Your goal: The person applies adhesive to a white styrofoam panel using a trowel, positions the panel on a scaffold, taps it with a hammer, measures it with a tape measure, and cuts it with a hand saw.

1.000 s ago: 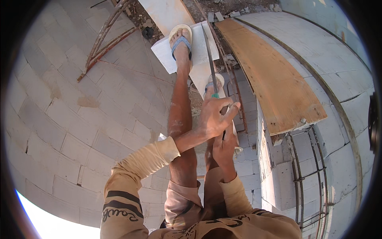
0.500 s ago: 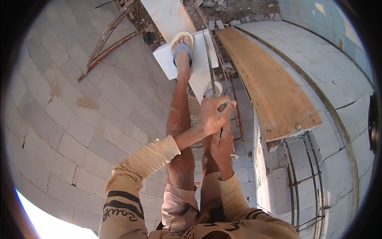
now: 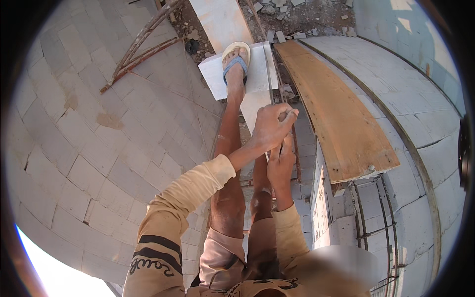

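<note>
Above the white block, left hand and right hand touch.

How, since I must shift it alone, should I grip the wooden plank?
Take the wooden plank at its near end, hands on both long edges, from your side: that end lies closest and seems to overhang the block wall.
</note>
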### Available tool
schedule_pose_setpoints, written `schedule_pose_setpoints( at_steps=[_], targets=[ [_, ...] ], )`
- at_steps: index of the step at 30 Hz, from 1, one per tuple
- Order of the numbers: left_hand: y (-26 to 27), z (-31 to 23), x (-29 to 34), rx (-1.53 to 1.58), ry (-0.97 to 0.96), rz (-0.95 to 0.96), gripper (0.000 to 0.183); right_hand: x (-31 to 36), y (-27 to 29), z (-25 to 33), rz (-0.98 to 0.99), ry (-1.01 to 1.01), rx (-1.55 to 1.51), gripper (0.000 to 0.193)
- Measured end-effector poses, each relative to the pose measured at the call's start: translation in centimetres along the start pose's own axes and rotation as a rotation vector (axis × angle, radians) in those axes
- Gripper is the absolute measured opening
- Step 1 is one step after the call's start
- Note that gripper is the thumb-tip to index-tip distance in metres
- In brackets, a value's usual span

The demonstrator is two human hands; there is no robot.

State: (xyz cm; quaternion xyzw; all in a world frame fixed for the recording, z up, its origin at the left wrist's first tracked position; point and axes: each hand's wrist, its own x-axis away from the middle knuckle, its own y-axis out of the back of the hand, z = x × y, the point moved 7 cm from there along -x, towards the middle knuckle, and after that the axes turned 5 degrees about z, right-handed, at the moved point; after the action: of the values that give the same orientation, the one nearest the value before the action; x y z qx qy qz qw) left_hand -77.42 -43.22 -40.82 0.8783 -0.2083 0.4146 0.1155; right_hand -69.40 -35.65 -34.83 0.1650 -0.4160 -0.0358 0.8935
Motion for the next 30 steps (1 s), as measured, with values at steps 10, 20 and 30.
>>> schedule_pose_setpoints(
  at_steps=[10,20,30],
  targets=[
    [6.4,0.4,-15.0,-0.149,-0.122,-0.244,0.037,-15.3,-4.5,1.7,-0.015,0.092,0.08,0.028],
    [-0.4,-2.3,2.6,-0.03,-0.093,0.026,0.026,2.8,0.8,0.0,0.003,-0.02,-0.036,0.047],
    [1.6,0.0,-4.3,0.031,-0.126,-0.103,0.034,-4.8,-1.7,-1.8,0.069,-0.064,0.025,0.039]
  ],
)
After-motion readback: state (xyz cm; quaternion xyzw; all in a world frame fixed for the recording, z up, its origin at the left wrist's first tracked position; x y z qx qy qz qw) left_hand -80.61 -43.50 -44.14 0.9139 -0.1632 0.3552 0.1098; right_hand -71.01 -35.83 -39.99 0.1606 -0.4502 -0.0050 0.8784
